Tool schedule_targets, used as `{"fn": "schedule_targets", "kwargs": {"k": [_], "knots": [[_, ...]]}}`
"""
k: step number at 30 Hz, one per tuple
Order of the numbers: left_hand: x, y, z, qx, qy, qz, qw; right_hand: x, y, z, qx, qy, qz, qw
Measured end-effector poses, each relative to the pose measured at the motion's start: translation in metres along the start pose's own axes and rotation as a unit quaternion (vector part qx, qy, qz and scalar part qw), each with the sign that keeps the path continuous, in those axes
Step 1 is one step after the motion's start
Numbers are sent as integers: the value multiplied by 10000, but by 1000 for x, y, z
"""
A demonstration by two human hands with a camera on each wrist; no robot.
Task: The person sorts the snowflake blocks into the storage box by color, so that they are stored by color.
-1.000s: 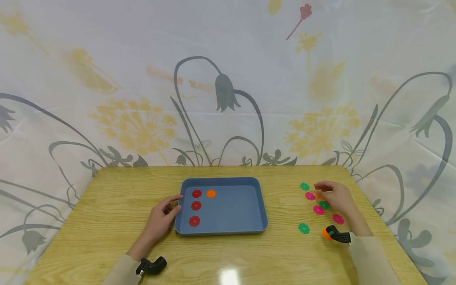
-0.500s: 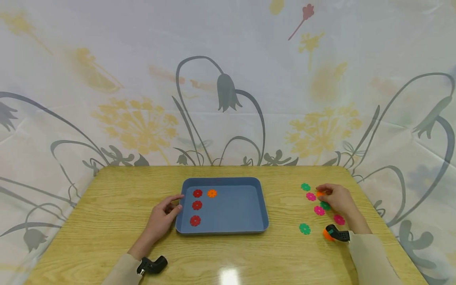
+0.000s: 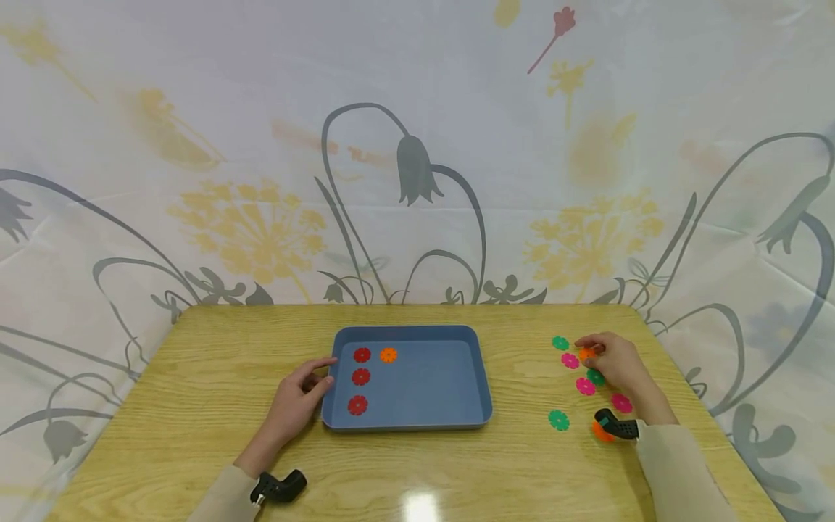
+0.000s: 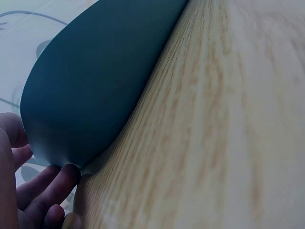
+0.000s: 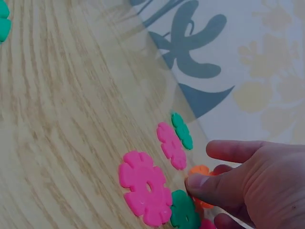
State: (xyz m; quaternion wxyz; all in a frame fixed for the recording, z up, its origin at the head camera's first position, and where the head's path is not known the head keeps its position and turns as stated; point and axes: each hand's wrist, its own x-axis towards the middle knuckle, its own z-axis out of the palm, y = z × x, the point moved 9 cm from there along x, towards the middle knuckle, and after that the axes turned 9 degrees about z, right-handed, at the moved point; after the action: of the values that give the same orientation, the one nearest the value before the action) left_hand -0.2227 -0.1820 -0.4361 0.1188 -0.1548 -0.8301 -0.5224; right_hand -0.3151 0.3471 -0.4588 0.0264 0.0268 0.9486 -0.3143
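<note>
At the left rim of a blue rectangular tray (image 3: 417,333), my left hand (image 3: 296,399) grips the edge. Thumb and forefinger reach over the rim, and in the left wrist view other fingers (image 4: 62,183) touch the outer wall. Inside the tray lie three red flower-shaped plastic pieces (image 3: 361,377) in a column and one orange flower piece (image 3: 388,355) beside the top one. To the right, my right hand (image 3: 620,360) pinches another orange flower piece (image 5: 202,170) behind the thumb, its forefinger stretched out. Part of that piece is hidden by the hand.
Around the right hand lie pink flower pieces (image 3: 585,386) and green flower pieces (image 3: 559,420). One more orange piece (image 3: 603,431) is partly covered by the right wrist camera (image 3: 615,425). A patterned cloth (image 3: 417,239) hangs behind the wooden table (image 3: 215,362).
The right fingers have closed around the orange flower piece and shifted it very slightly. The left hand and tray hold their places.
</note>
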Motion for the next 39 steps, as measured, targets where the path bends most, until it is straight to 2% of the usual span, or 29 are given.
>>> {"fn": "schedule_targets", "kwargs": {"k": [9, 15, 20, 24, 30, 39], "knots": [[0, 1, 0, 6, -21, -115, 9999, -2, -6, -5, 36, 426, -235, 9988], [0, 0, 0, -3, 7, -195, 9998, -4, -4, -8, 334, 370, -178, 9986], [0, 0, 0, -3, 11, -157, 9999, -6, -6, -12, 384, 344, -85, 9986], [0, -1, 0, -34, 7, -118, 9999, -9, -17, -15, 454, 353, -120, 9983], [-1, -1, 0, -5, 19, -88, 10000, -15, -41, -18, 475, 486, -436, 9967], [0, 0, 0, -22, 29, -66, 10000, -17, -71, -13, 630, 523, -781, 9936]]}}
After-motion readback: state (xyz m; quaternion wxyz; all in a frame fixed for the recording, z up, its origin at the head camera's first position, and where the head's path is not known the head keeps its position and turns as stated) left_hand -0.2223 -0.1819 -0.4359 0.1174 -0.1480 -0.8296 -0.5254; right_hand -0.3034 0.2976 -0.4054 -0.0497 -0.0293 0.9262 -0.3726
